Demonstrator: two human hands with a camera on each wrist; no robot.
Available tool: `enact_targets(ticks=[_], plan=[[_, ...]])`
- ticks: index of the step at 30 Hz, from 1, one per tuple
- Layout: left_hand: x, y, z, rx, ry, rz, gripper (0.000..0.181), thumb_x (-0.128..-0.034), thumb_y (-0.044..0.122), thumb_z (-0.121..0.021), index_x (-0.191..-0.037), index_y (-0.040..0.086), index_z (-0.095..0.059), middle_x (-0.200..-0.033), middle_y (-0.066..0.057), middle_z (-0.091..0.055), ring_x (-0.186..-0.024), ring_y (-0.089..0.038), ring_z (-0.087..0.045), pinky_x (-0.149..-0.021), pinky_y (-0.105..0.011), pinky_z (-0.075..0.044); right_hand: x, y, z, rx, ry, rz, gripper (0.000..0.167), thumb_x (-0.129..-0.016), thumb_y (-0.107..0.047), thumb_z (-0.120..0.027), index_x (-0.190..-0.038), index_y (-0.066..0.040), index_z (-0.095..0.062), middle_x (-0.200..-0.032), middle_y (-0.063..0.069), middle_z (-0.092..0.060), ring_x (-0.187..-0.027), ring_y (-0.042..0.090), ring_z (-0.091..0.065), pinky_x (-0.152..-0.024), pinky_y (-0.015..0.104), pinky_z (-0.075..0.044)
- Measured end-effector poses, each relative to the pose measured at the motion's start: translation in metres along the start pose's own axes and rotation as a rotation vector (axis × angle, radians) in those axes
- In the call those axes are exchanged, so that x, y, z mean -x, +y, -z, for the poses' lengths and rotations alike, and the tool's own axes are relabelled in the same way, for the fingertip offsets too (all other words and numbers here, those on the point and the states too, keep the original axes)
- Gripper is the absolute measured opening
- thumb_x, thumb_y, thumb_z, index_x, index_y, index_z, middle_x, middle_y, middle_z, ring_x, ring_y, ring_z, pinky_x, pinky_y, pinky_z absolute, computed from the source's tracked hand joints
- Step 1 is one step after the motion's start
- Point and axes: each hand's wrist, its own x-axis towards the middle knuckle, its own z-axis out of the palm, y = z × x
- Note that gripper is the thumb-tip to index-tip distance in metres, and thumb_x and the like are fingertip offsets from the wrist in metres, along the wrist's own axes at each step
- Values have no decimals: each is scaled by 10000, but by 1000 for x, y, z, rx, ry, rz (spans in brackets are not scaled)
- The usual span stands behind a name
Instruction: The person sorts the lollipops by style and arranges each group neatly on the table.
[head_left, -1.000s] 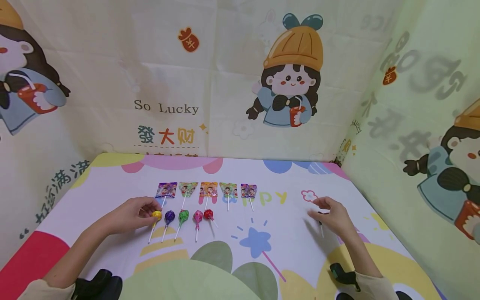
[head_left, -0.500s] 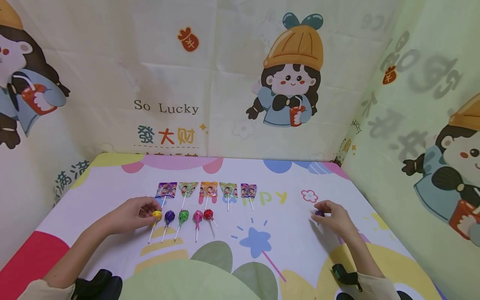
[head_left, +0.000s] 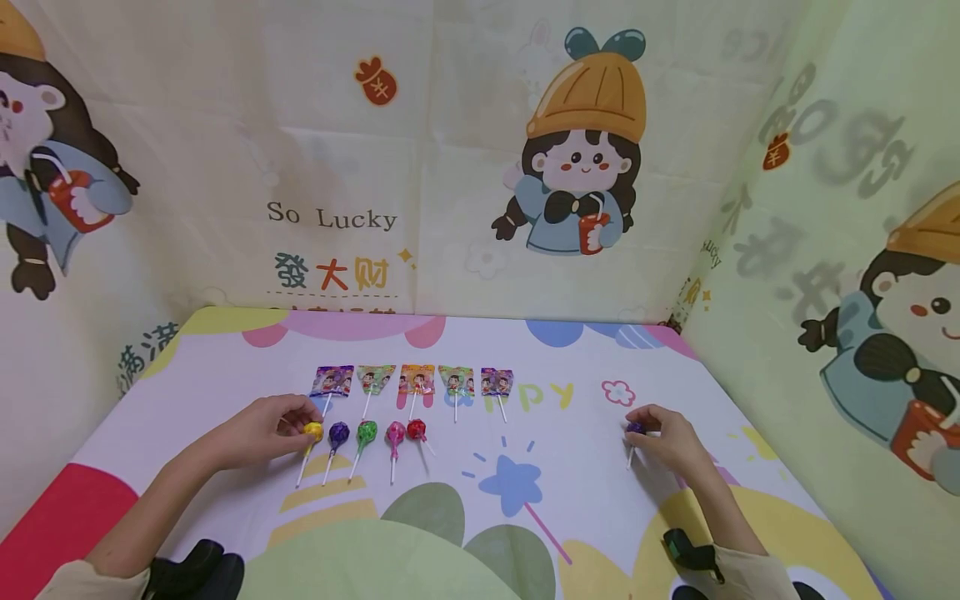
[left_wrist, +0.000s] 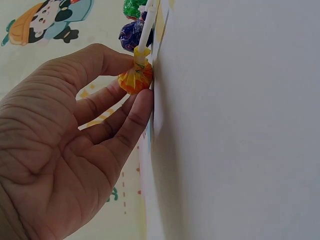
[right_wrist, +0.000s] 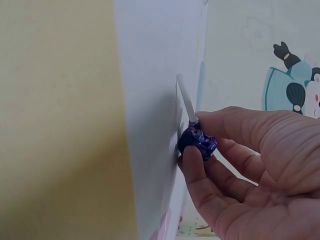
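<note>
At the left end of the front row, my left hand (head_left: 272, 429) pinches the head of a yellow lollipop (head_left: 313, 431), whose white stick points toward me on the table. The left wrist view shows thumb and fingers around its yellow-orange wrapper (left_wrist: 135, 80). Off to the right, my right hand (head_left: 670, 435) holds a dark purple lollipop (right_wrist: 197, 143) by its wrapped head, at or just above the tabletop. Beside the yellow one lie a purple lollipop (head_left: 339, 433), a green lollipop (head_left: 367, 432), a pink lollipop (head_left: 395, 433) and a red lollipop (head_left: 417, 429).
Behind them runs a row of flat-wrapped lollipops, from a purple packet (head_left: 332, 381) through an orange packet (head_left: 417, 379) to another purple packet (head_left: 497, 382). A printed cloth (head_left: 570, 483) covers the table, and patterned curtains (head_left: 465, 167) enclose its back and sides.
My right hand has shifted slightly toward me and turned the purple lollipop, so its head and stick now show. My left hand and the rows of lollipops stay in place.
</note>
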Motion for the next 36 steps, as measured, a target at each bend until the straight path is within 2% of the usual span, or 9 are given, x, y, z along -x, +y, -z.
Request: enact_targets(ticks=[7, 15, 18, 24, 27, 33, 36], plan=[[1, 2, 0, 9, 2, 6, 253, -864, 151, -805, -1060, 81, -660, -880, 19, -592, -849, -175, -542, -728, -211, -528, 0, 1, 0, -8, 12, 19, 239, -896, -81, -768, -1072, 50, -674, -1011, 150, -724, -995, 328, -683, -783, 243, -504], [1, 1, 0, 9, 2, 6, 260, -861, 148, -810, -1059, 78, -658, -881, 19, -592, -849, -172, -543, -728, -211, -535, -1, -4, 0, 10, 5, 1, 249, -913, -103, -757, -1103, 32, -670, -1036, 130, -717, -1044, 346, -669, -818, 311, -526], [1, 1, 0, 8, 3, 2, 258, -862, 150, -808, -1059, 78, -658, -882, 19, -591, -849, -171, -542, -728, -212, -534, -3, -10, 1, 10, 7, 0, 249, -918, -113, -756, -1111, 20, -673, -1047, 129, -717, -1053, 343, -667, -789, 270, -527], [0, 0, 0, 5, 1, -1, 256, -866, 164, -804, -1061, 84, -658, -883, 21, -591, -851, -170, -541, -732, -211, -531, -3, -23, 2, -21, 15, 51, 237, -920, -92, -754, -1104, 33, -672, -1043, 156, -726, -1034, 354, -688, -716, 203, -530], [0, -1, 0, 6, 3, -5, 261, -866, 167, -807, -1063, 82, -658, -881, 22, -590, -847, -167, -538, -727, -212, -532, -4, -30, 0, -38, 20, 76, 226, -914, -67, -752, -1102, 34, -677, -1045, 153, -731, -1025, 351, -702, -736, 221, -558], [0, -2, 0, 2, 8, -9, 258, -866, 163, -807, -1062, 81, -660, -879, 24, -588, -845, -165, -536, -723, -213, -530, -8, -41, -6, -57, 30, 137, 204, -904, -29, -748, -1079, 46, -677, -1018, 135, -728, -991, 318, -694, -850, 398, -602], [-1, -2, 0, -1, 9, -12, 253, -866, 160, -804, -1060, 79, -663, -877, 26, -587, -845, -165, -535, -723, -213, -527, -9, -47, -8, -71, 28, 149, 203, -905, -21, -745, -1083, 53, -678, -1026, 133, -725, -993, 310, -689, -866, 430, -595]])
